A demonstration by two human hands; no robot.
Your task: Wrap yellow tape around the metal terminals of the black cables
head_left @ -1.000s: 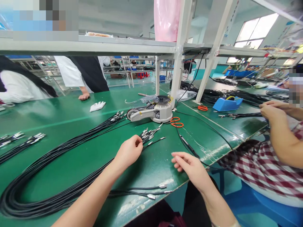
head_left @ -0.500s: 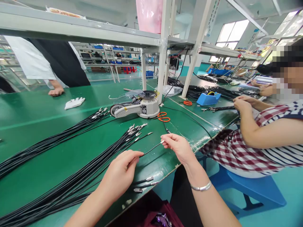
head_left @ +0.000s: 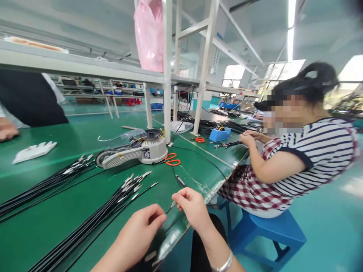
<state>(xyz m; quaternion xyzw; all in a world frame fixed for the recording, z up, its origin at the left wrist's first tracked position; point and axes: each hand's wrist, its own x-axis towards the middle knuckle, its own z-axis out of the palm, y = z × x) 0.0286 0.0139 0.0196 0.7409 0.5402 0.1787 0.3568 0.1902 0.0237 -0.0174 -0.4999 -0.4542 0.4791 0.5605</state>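
Note:
My left hand (head_left: 141,232) is closed in a pinch on a thin black cable (head_left: 169,209) near the table's front edge. Just right of it, my right hand (head_left: 193,207) pinches the light-coloured tip of that same cable. Only a short stretch shows between the two hands. To the left lies a bundle of black cables (head_left: 104,211) with silvery ends, and farther left is a second bundle (head_left: 53,179). A black pen-like tool (head_left: 180,181) rests on the table beyond my right hand.
Beyond the bundles stands a grey tape dispenser (head_left: 153,149), with orange-handled scissors (head_left: 172,159) beside it. A white glove (head_left: 35,151) lies at the left. Shelf posts (head_left: 167,94) rise behind. A person (head_left: 309,151) sits at the right near a blue dispenser (head_left: 220,134).
The view has turned right and up. My hands are closer together, with less cable showing between them.

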